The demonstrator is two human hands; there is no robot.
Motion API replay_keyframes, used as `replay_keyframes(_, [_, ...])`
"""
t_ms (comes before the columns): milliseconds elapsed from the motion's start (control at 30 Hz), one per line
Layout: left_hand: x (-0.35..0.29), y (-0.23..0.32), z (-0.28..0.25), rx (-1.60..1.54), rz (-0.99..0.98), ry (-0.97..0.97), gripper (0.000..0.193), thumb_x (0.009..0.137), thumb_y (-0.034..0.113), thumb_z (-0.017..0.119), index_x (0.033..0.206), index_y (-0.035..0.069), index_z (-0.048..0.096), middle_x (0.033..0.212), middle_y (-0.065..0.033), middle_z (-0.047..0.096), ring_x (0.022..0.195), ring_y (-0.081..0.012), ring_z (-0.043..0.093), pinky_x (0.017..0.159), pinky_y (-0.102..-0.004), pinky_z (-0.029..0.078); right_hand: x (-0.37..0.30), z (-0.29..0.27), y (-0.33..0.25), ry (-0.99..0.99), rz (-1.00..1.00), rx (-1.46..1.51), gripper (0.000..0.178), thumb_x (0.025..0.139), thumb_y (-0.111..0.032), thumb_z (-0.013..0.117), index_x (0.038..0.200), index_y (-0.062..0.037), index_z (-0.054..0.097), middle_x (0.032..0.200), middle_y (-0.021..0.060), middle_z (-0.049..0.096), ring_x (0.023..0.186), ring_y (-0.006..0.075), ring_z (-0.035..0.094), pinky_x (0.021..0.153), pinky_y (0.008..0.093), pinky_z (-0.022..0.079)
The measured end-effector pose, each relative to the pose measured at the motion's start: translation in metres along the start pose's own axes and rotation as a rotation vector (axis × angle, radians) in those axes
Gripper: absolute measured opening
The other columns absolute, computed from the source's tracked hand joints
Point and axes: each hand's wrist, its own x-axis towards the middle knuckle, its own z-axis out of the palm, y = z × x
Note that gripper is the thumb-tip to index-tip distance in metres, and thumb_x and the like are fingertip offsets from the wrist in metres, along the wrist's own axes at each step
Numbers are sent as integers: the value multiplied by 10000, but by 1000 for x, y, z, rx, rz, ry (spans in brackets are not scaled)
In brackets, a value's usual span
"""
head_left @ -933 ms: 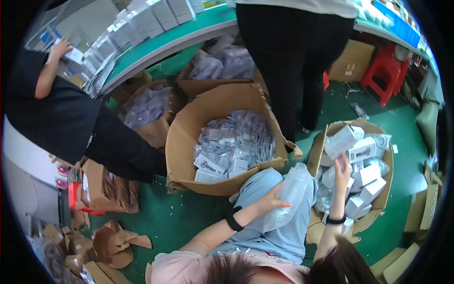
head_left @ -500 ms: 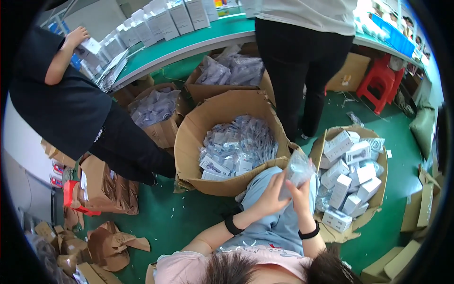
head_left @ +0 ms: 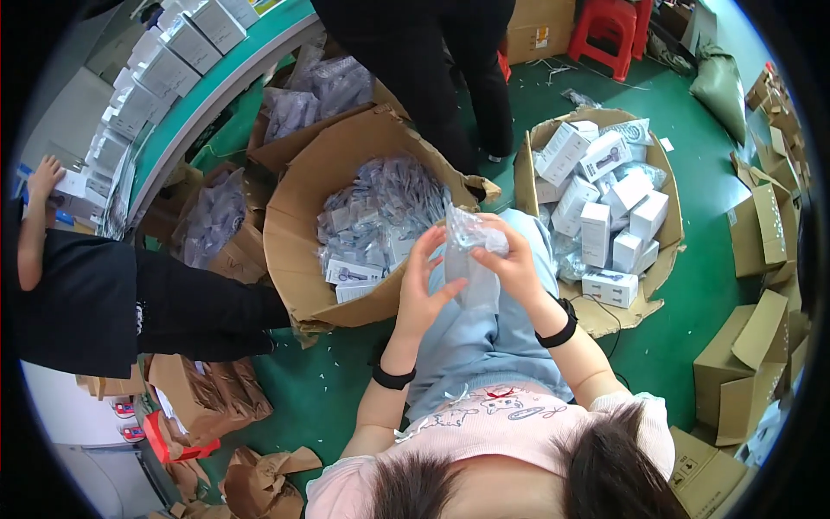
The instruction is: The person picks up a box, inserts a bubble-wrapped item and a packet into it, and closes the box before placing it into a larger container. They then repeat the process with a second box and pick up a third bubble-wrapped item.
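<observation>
A translucent plastic bag (head_left: 469,281), with something pale in it that I cannot make out, stands over my lap. My right hand (head_left: 512,259) grips it from the right, thumb across its front. On its other side my left hand (head_left: 419,290) is open, fingers apart, with the thumb tip at the bag's edge. Just beyond my left hand is a large cardboard box (head_left: 298,208) full of small plastic-wrapped packets (head_left: 380,208). To the right of my knees, a torn-edged carton (head_left: 670,251) holds white printed boxes (head_left: 595,233) and some clear bags.
Two people stand close by, one in dark trousers (head_left: 484,78) ahead, one in black (head_left: 78,294) at left. A green-topped bench (head_left: 251,52) carries rows of white boxes. Red stools (head_left: 605,39) stand far right; cartons (head_left: 743,363) line the right side; crumpled brown paper (head_left: 259,484) lies lower left.
The view has swung to the right. My left hand's fingers have spread away from the bag, while my right hand has turned and keeps hold of it.
</observation>
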Motion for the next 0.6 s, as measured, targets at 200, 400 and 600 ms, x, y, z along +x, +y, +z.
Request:
replay_keyframes(200, [-11, -13, 0, 228, -158, -204, 661, 690, 151, 683, 1237, 10, 341, 1179, -161, 471, 1104, -261, 466, 912, -338, 364, -2, 11, -3, 216, 236, 761, 390, 826, -205, 578, 1156, -34, 461, 1122, 60, 511, 996, 166, 495, 874, 286, 368])
replay_keyframes(400, [-9, -16, 1, 453, -206, -87, 623, 660, 201, 689, 1170, 1, 392, 1106, -221, 507, 1009, -334, 519, 848, -361, 417, 7, 20, 10, 273, 379, 653, 533, 828, -195, 559, 1284, -65, 316, 1164, 58, 463, 1049, 160, 462, 901, 290, 355])
replay_keyframes(600, [-18, -18, 2, 1016, -296, 18, 577, 664, 223, 673, 1134, -5, 426, 1086, -224, 518, 1014, -310, 525, 811, -351, 436, -5, 20, 36, 84, 456, 363, 621, 793, -133, 590, 1309, -72, 250, 1195, 48, 412, 1073, 160, 428, 892, 279, 353])
